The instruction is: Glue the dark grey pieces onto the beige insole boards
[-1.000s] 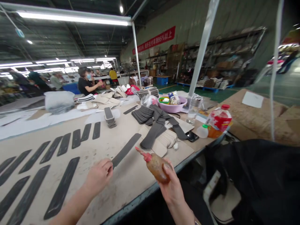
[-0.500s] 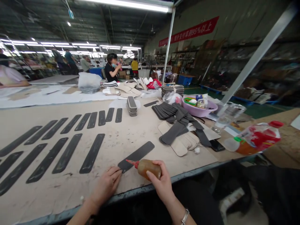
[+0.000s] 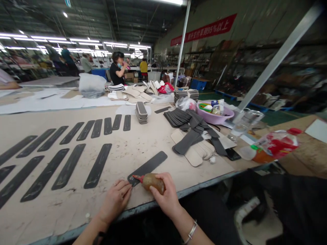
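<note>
Fourteen dark grey strips with rounded ends [image 3: 97,166], some cut off by the picture's edge, lie spread on the left of the beige-covered table [image 3: 120,153]: nine in the back row, five in the front. Next comes the left hand [image 3: 117,196], palm down, fingers bent together at the near end of one more dark grey strip [image 3: 152,163], which lies slanted between the hands; whether they pinch its edge I cannot tell. Beyond it stands one stack of grey-topped pads [image 3: 141,113]. The right hand [image 3: 165,192] grips one amber squeeze bottle with a red nozzle [image 3: 153,183], held almost level; the nozzle crosses the strip's near end, contact unclear. A silver bracelet [image 3: 191,232] circles that wrist. Rightward sit a heap of dark strips [image 3: 176,120], overlapping too much to count, partly covering fanned beige pieces [image 3: 195,156]; one lilac plastic basin [image 3: 216,117]; one black phone [image 3: 233,154]; and one leaning red-capped bottle with orange liquid [image 3: 277,144]. A slanting metal post [image 3: 278,63] blocks part of the shelves behind.
</note>
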`<state>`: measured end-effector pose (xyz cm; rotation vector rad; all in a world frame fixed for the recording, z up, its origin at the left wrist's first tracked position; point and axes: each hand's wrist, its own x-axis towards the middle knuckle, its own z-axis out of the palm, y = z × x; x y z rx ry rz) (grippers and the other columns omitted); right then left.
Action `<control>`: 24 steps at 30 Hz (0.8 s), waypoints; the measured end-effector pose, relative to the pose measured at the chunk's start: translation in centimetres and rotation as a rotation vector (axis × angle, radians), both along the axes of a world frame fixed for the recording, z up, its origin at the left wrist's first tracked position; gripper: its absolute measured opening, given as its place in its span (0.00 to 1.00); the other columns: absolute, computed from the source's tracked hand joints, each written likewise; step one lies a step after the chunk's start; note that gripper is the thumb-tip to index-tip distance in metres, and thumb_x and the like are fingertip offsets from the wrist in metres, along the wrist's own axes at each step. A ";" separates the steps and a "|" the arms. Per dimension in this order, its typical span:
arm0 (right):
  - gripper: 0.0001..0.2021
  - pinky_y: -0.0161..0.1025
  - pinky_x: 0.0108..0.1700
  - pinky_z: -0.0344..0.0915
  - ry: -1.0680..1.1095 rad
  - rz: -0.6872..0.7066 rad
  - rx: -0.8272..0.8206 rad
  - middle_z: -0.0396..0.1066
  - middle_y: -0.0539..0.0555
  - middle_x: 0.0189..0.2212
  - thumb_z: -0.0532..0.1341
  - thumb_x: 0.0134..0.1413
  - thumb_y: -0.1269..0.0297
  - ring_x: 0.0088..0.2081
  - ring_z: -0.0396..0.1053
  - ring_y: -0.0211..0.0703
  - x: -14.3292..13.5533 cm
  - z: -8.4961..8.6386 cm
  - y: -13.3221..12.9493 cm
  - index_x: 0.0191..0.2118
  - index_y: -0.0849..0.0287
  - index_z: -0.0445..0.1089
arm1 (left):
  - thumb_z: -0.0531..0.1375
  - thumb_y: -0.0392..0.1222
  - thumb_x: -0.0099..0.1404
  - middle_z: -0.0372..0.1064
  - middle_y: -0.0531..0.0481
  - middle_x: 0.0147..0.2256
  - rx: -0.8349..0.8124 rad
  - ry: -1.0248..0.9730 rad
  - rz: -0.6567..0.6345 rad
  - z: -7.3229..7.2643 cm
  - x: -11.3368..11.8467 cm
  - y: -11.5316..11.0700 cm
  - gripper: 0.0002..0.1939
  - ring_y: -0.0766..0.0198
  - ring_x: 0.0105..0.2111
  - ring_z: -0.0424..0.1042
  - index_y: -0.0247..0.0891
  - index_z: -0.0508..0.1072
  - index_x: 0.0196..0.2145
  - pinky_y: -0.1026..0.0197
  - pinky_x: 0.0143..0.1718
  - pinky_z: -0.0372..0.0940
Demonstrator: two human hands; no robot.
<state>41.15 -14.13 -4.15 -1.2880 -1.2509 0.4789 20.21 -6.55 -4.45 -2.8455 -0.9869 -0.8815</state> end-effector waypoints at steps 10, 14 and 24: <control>0.13 0.45 0.43 0.62 -0.087 -0.324 0.041 0.64 0.54 0.36 0.62 0.45 0.71 0.40 0.63 0.47 4.4 -0.5 1.3 0.40 0.55 0.65 | 0.53 0.39 0.64 0.74 0.49 0.31 0.064 -0.008 -0.036 -0.5 -0.2 0.7 0.11 0.62 0.34 0.72 0.39 0.75 0.32 0.60 0.40 0.69; 0.12 0.46 0.45 0.62 -0.079 -0.442 0.046 0.63 0.55 0.37 0.62 0.46 0.69 0.40 0.62 0.47 5.9 -0.7 1.9 0.40 0.56 0.65 | 0.52 0.40 0.64 0.75 0.48 0.31 0.087 -0.005 -0.033 -0.6 -0.3 1.0 0.11 0.61 0.34 0.72 0.39 0.75 0.32 0.60 0.40 0.69; 0.14 0.45 0.45 0.61 0.043 -0.437 0.049 0.64 0.54 0.38 0.63 0.45 0.66 0.41 0.63 0.47 5.9 -0.7 1.8 0.41 0.57 0.65 | 0.53 0.40 0.64 0.75 0.48 0.30 0.103 -0.026 -0.049 -0.1 0.0 1.0 0.12 0.63 0.33 0.72 0.39 0.76 0.31 0.62 0.38 0.69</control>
